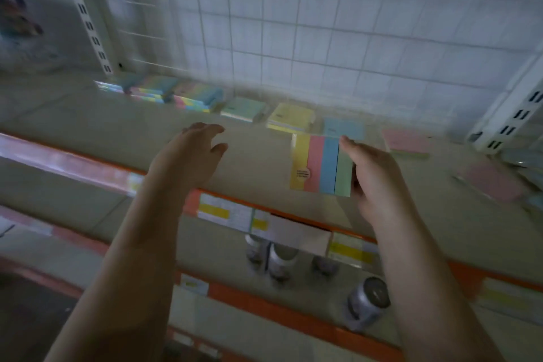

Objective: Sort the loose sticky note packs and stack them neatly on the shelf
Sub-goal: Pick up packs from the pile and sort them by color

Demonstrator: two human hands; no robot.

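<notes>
My right hand (373, 173) grips a striped sticky note pack (320, 164) by its right edge, holding it above the shelf (88, 114); its bands run yellow, pink, blue, green. My left hand (191, 153) hovers over the shelf's middle with relaxed fingers, holding nothing. Along the back of the shelf lie stacks of multicolour packs (176, 92), then a green pack (244, 109), a yellow pack (291, 117), a blue pack (343, 128) and a pink pack (408, 141). Another pink pack (493, 182) lies loose at the right.
A white wire grid (293, 23) backs the shelf, with slotted uprights at both sides. The shelf's front edge carries an orange strip with price labels (223, 211). Lower shelves hold small bottles (273, 256) and a grey canister (367, 303). The view is motion-blurred.
</notes>
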